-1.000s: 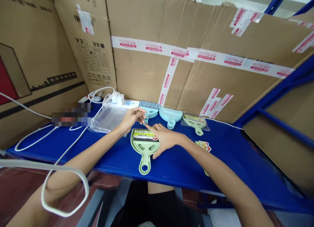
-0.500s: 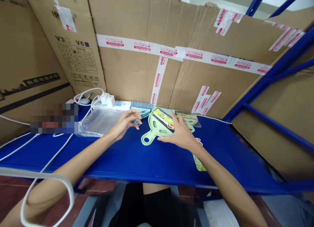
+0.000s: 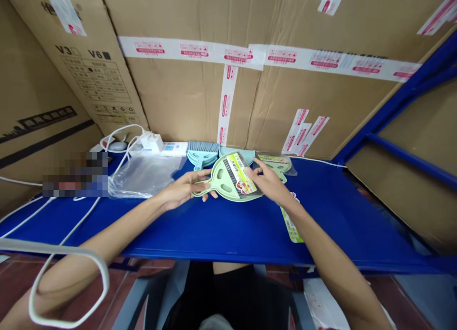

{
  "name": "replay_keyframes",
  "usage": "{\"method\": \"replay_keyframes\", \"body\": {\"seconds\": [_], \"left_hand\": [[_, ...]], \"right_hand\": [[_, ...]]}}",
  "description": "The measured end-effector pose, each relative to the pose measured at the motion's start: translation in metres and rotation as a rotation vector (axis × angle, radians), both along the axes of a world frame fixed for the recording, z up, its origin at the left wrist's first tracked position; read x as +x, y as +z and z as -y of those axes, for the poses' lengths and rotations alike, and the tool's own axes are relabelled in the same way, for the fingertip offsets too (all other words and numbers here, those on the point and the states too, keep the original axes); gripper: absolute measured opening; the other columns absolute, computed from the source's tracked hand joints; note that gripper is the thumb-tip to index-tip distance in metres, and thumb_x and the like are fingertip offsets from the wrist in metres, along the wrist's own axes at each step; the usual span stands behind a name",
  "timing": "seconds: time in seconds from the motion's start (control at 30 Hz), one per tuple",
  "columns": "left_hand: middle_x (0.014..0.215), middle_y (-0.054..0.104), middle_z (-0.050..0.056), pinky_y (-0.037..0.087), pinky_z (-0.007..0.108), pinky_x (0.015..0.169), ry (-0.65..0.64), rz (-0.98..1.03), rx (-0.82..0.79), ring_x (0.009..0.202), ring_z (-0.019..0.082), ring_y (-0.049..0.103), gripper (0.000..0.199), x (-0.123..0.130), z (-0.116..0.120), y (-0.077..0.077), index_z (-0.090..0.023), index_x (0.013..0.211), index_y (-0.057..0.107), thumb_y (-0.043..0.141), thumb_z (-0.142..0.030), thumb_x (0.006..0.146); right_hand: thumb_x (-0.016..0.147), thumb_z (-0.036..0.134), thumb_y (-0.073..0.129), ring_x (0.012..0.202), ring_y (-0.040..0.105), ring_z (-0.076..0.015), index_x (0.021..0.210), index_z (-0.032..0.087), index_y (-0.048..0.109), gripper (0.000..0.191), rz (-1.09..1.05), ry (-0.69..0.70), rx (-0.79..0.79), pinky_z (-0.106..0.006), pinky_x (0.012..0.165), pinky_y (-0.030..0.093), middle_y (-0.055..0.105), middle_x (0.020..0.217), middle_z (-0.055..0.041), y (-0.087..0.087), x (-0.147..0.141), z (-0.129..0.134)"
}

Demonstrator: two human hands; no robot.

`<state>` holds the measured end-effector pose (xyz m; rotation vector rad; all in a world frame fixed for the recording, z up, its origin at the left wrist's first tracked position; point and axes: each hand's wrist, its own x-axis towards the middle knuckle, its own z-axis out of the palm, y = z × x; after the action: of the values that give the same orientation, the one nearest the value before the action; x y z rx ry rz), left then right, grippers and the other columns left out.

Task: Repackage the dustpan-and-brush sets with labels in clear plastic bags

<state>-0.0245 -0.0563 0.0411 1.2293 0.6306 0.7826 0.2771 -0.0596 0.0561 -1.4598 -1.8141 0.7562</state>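
Observation:
A pale green dustpan and brush set [image 3: 223, 181], with dark bristles and a yellow label, is held tilted above the blue table. My left hand [image 3: 183, 189] is closed round its handle end, with the thumb on top and fingertips showing below. At the wide end, my right hand [image 3: 269, 180] grips the edge beside the label; some of its fingers are hidden. Behind the set lie a light blue hand brush [image 3: 202, 156] with grey bristles and a light blue dustpan [image 3: 250, 155]. A second green set [image 3: 282, 165] in clear wrapping lies beyond my right hand.
Clear plastic bags [image 3: 146, 177] lie left on the blue table [image 3: 214, 235], near white cables and a white plug adapter [image 3: 152, 142]. A yellow-green card [image 3: 292, 225] is partly under my right forearm. Cardboard [image 3: 178, 96] walls the back; a blue metal frame [image 3: 385, 101] stands right.
My left hand has moved right and closed on the green handle. The set has turned, its handle now pointing left. My right hand stays at its wide end, and the view has tilted downward.

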Motion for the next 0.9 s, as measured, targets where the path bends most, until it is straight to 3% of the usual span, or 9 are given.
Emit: {"method": "replay_keyframes", "body": {"seconds": [0.07,0.13,0.23,0.33,0.4,0.53,0.6,0.8,0.9], "left_hand": [[0.091,0.081,0.018,0.053,0.026,0.059,-0.022,-0.003,-0.033,0.071,0.020,0.074,0.050,-0.004,-0.001,0.004,-0.011,0.138,0.071,0.081,-0.019,0.090],[0.089,0.081,0.018,0.052,0.027,0.058,-0.028,-0.003,-0.057,0.068,0.020,0.072,0.048,-0.005,-0.002,0.007,-0.012,0.136,0.074,0.081,-0.017,0.089],[0.087,0.081,0.017,0.052,0.028,0.057,-0.024,-0.007,-0.078,0.068,0.021,0.072,0.047,-0.005,-0.002,0.008,-0.013,0.134,0.077,0.080,-0.016,0.087],[0.088,0.081,0.018,0.051,0.027,0.054,-0.014,-0.016,-0.088,0.071,0.023,0.074,0.047,-0.007,-0.005,0.006,-0.012,0.132,0.077,0.080,-0.014,0.085],[0.086,0.081,0.018,0.050,0.026,0.052,0.006,-0.020,-0.089,0.070,0.023,0.074,0.047,-0.008,-0.008,0.005,-0.011,0.131,0.078,0.079,-0.014,0.084],[0.077,0.079,0.017,0.047,0.024,0.048,0.058,-0.025,-0.086,0.058,0.019,0.068,0.050,-0.012,-0.015,0.003,-0.008,0.130,0.078,0.079,-0.014,0.080],[0.074,0.078,0.017,0.047,0.023,0.047,0.072,-0.030,-0.087,0.056,0.018,0.067,0.050,-0.013,-0.017,0.004,-0.006,0.129,0.078,0.079,-0.014,0.079],[0.071,0.076,0.016,0.044,0.023,0.045,0.101,-0.024,-0.062,0.057,0.021,0.069,0.055,-0.015,-0.017,0.003,-0.004,0.129,0.077,0.078,-0.015,0.076],[0.072,0.076,0.016,0.044,0.025,0.046,0.072,-0.073,-0.046,0.058,0.021,0.069,0.056,-0.015,-0.017,0.005,-0.004,0.131,0.076,0.080,-0.020,0.077]], "right_hand": [[0.094,0.078,0.058,0.082,0.069,-0.0220,0.151,0.026,0.057,0.076,-0.302,-0.029,-0.161,-0.034,0.066,0.054,0.073,0.110,-0.0084,0.001,0.008,-0.006],[0.093,0.074,0.063,0.068,0.065,-0.0179,0.137,0.025,0.066,0.066,-0.494,-0.014,-0.268,-0.029,0.054,0.048,0.075,0.105,-0.0078,0.001,0.008,-0.007],[0.089,0.066,0.073,0.076,0.070,-0.0200,0.126,0.026,0.071,0.055,-0.669,0.013,-0.275,-0.031,0.062,0.055,0.078,0.106,-0.0064,-0.002,-0.001,-0.003],[0.083,0.058,0.082,0.089,0.075,-0.0244,0.137,0.030,0.064,0.063,-0.709,0.023,-0.206,-0.038,0.078,0.061,0.079,0.103,-0.0028,-0.006,-0.012,0.003],[0.082,0.054,0.083,0.085,0.074,-0.0248,0.143,0.034,0.057,0.069,-0.674,0.020,-0.140,-0.040,0.077,0.061,0.077,0.094,0.0001,-0.008,-0.017,0.006],[0.084,0.052,0.082,0.083,0.071,-0.0229,0.115,0.029,0.069,0.041,-0.577,0.088,-0.003,-0.039,0.078,0.060,0.071,0.084,0.0009,-0.009,-0.018,0.007],[0.084,0.052,0.082,0.085,0.071,-0.0221,0.109,0.027,0.071,0.037,-0.571,0.125,0.007,-0.038,0.080,0.060,0.071,0.083,0.0007,-0.009,-0.018,0.007],[0.085,0.046,0.079,0.077,0.072,-0.0234,0.147,0.032,0.058,0.067,-0.721,-0.010,-0.188,-0.038,0.067,0.060,0.074,0.086,0.0004,-0.013,-0.018,0.006],[0.082,0.040,0.080,0.082,0.076,-0.0253,0.145,0.025,0.064,0.066,-0.765,-0.018,-0.232,-0.041,0.073,0.062,0.079,0.093,-0.0039,-0.016,-0.018,0.004]]}}
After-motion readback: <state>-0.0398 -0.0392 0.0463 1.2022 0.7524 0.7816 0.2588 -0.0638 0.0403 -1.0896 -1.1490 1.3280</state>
